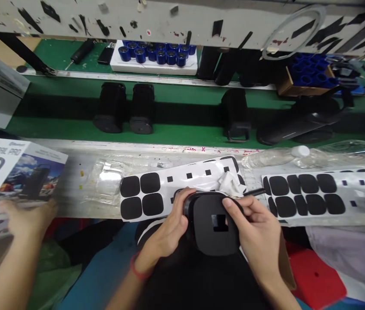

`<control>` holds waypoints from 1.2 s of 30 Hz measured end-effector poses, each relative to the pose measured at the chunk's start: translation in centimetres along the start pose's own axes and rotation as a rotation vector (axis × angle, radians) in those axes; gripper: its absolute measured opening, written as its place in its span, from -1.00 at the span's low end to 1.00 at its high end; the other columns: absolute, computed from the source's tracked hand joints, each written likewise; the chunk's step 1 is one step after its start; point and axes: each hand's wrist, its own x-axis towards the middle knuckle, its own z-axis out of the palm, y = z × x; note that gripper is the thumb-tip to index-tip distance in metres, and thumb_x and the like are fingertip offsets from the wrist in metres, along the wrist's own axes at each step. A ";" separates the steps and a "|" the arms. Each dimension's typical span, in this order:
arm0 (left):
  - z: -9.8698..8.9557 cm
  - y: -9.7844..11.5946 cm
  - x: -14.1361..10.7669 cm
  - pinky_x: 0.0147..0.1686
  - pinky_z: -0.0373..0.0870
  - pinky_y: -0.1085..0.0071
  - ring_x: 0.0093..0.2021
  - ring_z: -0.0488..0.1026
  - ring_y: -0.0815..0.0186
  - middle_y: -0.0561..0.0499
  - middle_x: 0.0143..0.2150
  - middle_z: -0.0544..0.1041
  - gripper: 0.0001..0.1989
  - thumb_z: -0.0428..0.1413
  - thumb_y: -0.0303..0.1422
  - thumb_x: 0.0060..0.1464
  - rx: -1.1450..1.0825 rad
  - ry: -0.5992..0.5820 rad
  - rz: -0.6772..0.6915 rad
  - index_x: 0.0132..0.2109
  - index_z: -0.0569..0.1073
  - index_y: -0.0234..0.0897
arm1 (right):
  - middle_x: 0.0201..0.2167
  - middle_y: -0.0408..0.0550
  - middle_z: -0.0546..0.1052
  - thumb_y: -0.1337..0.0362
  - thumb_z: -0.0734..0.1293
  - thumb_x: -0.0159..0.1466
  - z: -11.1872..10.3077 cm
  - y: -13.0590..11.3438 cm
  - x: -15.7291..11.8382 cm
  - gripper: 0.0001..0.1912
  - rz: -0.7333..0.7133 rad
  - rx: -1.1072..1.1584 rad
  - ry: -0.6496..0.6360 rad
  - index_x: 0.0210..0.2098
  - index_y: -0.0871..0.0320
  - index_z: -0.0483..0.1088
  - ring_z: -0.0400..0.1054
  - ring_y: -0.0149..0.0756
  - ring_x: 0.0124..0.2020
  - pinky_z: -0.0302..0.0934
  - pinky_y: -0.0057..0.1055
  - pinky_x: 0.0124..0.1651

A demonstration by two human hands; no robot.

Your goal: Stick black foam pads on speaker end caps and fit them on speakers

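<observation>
A black speaker [188, 207] rests end-up against my body, its rounded-square end facing me. Over that end lies a black adhesive pad [204, 241] with a small square window near its middle. My left hand [171, 228] is wrapped round the speaker's left side. At the pad's upper right corner, the thumb of my right hand [258, 228] presses down, its other fingers curled at the edge. Just beyond, a white sticker sheet [198, 176] carries black pads and small black squares, with crumpled white paper [232, 184] on it. The speaker's far side is hidden.
At left, another person's hand [29, 217] touches a printed box [45, 168]. A second sticker sheet [301, 211] lies right, near plastic bottles [276, 157]. Black speakers [141, 107] stand on the green belt [185, 133]. Behind are blue cylinders [161, 57] in a white tray [153, 70].
</observation>
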 end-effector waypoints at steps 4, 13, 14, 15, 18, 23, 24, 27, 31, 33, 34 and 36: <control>0.0 -0.1 0.0 0.45 -0.18 0.01 0.48 -0.08 -0.01 -0.05 0.48 0.00 -0.41 -0.29 0.06 0.37 -0.003 0.006 0.003 0.43 -0.03 0.04 | -0.68 -0.24 0.33 0.13 0.50 0.18 0.2 0.1 0.0 -0.70 -0.125 -0.073 0.004 -0.52 0.15 0.40 0.17 -0.52 -0.63 0.08 -0.62 -0.59; 0.0 -0.1 0.0 0.46 -0.22 0.00 0.49 -0.10 -0.01 -0.02 0.48 0.00 -0.41 -0.28 0.08 0.36 -0.009 0.003 -0.001 0.43 -0.03 0.09 | -0.64 -0.24 0.43 0.20 0.50 0.20 0.4 0.1 -0.2 -0.76 -0.218 -0.098 -0.005 -0.49 0.14 0.43 0.30 -0.51 -0.60 0.20 -0.65 -0.54; 0.0 -0.1 0.0 0.46 -0.22 0.00 0.49 -0.09 -0.01 -0.02 0.48 0.01 -0.41 -0.28 0.08 0.36 -0.011 0.003 -0.002 0.43 -0.03 0.10 | -0.64 -0.24 0.44 0.20 0.50 0.20 0.4 0.2 -0.2 -0.76 -0.226 -0.100 -0.007 -0.49 0.14 0.43 0.30 -0.51 -0.60 0.21 -0.66 -0.54; 0.1 -0.1 0.0 0.46 -0.22 0.00 0.49 -0.09 -0.01 -0.02 0.48 0.01 -0.41 -0.28 0.08 0.36 -0.012 0.003 -0.002 0.43 -0.03 0.10 | -0.64 -0.24 0.44 0.21 0.50 0.20 0.4 0.2 -0.1 -0.76 -0.232 -0.101 -0.009 -0.49 0.14 0.43 0.31 -0.52 -0.60 0.21 -0.66 -0.54; 0.1 -0.2 0.1 0.45 -0.21 -0.01 0.49 -0.09 -0.01 -0.03 0.48 0.00 -0.42 -0.28 0.08 0.36 -0.009 0.008 0.000 0.43 -0.03 0.09 | -0.64 -0.25 0.45 0.22 0.50 0.21 0.4 0.2 -0.1 -0.77 -0.245 -0.109 -0.011 -0.49 0.14 0.43 0.31 -0.53 -0.61 0.21 -0.68 -0.54; 0.0 -0.1 0.0 0.45 -0.19 0.02 0.49 -0.10 0.01 0.01 0.48 0.00 -0.43 -0.28 0.08 0.36 0.005 0.003 -0.012 0.43 -0.03 0.15 | -0.62 -0.27 0.48 0.23 0.50 0.21 0.3 0.3 -0.1 -0.78 -0.260 -0.116 -0.004 -0.48 0.13 0.44 0.35 -0.55 -0.59 0.21 -0.73 -0.53; 0.0 -0.1 0.0 0.45 -0.18 0.02 0.49 -0.10 0.01 0.02 0.48 0.00 -0.43 -0.28 0.08 0.36 0.006 0.003 -0.015 0.42 -0.03 0.16 | -0.63 -0.27 0.48 0.22 0.50 0.21 0.3 0.3 -0.1 -0.78 -0.261 -0.119 -0.005 -0.47 0.13 0.43 0.35 -0.56 -0.60 0.21 -0.73 -0.53; 0.1 0.0 0.0 0.45 -0.19 0.02 0.49 -0.11 0.01 0.04 0.48 -0.01 -0.44 -0.29 0.08 0.36 0.008 0.004 -0.018 0.42 -0.03 0.18 | -0.63 -0.28 0.46 0.22 0.50 0.21 0.3 0.4 -0.1 -0.77 -0.262 -0.126 -0.011 -0.47 0.14 0.43 0.30 -0.57 -0.60 0.20 -0.73 -0.53; 0.0 0.1 0.1 0.45 -0.18 0.03 0.49 -0.10 0.00 0.03 0.48 -0.02 -0.41 -0.28 0.11 0.34 0.008 -0.005 0.007 0.42 -0.05 0.17 | -0.62 -0.28 0.46 0.21 0.49 0.22 0.3 0.4 0.0 -0.78 -0.260 -0.118 -0.018 -0.47 0.13 0.43 0.29 -0.56 -0.59 0.22 -0.72 -0.51; 0.0 0.2 0.2 0.45 -0.16 0.03 0.49 -0.08 0.00 0.02 0.47 -0.01 -0.40 -0.22 0.11 0.33 0.000 -0.016 0.011 0.42 -0.06 0.15 | -0.62 -0.28 0.46 0.21 0.50 0.21 0.4 0.4 0.0 -0.78 -0.257 -0.116 -0.018 -0.47 0.13 0.43 0.29 -0.55 -0.59 0.22 -0.71 -0.50; 0.0 0.2 0.2 0.44 -0.15 0.03 0.48 -0.07 -0.01 0.01 0.47 -0.01 -0.40 -0.19 0.10 0.33 -0.006 -0.018 -0.001 0.42 -0.06 0.14 | -0.62 -0.28 0.46 0.20 0.50 0.21 0.4 0.4 0.1 -0.77 -0.254 -0.117 -0.020 -0.46 0.13 0.43 0.29 -0.55 -0.58 0.22 -0.71 -0.50; 0.0 0.2 0.2 0.44 -0.15 0.02 0.48 -0.05 -0.01 0.00 0.47 -0.01 -0.40 -0.15 0.08 0.33 -0.017 -0.012 -0.039 0.41 -0.05 0.12 | -0.62 -0.28 0.45 0.20 0.50 0.22 0.4 0.6 0.1 -0.77 -0.248 -0.120 -0.028 -0.46 0.13 0.43 0.28 -0.55 -0.59 0.21 -0.70 -0.51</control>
